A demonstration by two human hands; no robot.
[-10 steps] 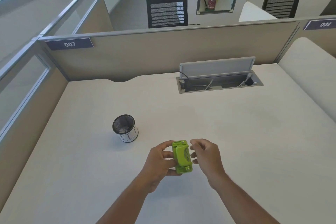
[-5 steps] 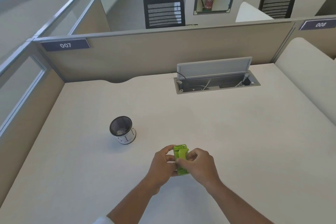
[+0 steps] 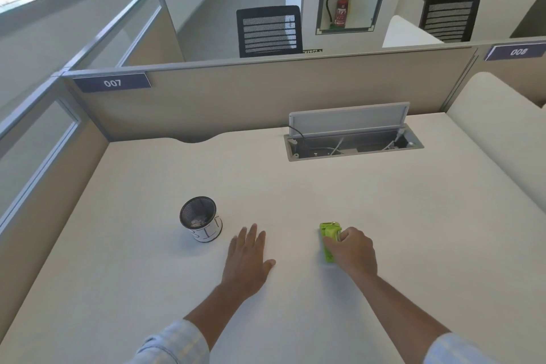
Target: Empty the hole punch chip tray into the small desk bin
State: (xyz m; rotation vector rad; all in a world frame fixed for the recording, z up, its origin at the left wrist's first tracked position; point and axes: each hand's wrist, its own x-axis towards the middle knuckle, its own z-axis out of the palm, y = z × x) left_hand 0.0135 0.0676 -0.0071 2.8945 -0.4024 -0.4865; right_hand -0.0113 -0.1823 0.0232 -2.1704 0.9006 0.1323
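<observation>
We list, placed from the small mesh bin (image 3: 201, 222) on the desk (image 3: 384, 216): paper chips inside it; our left hand (image 3: 247, 260) flat on the desk just to its right; further right, our right hand (image 3: 351, 250) closed over the green hole punch (image 3: 328, 241); an open cable hatch (image 3: 351, 143) far behind.

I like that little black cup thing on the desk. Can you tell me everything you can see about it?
The small desk bin is a round cup of black mesh, with a white band around its lower part bearing marks I can't read clearly. It stands upright and open on the pale desk, with small pale bits at its bottom. Nothing touches it. The left hand lies flat just to its right, apart from it.
</observation>
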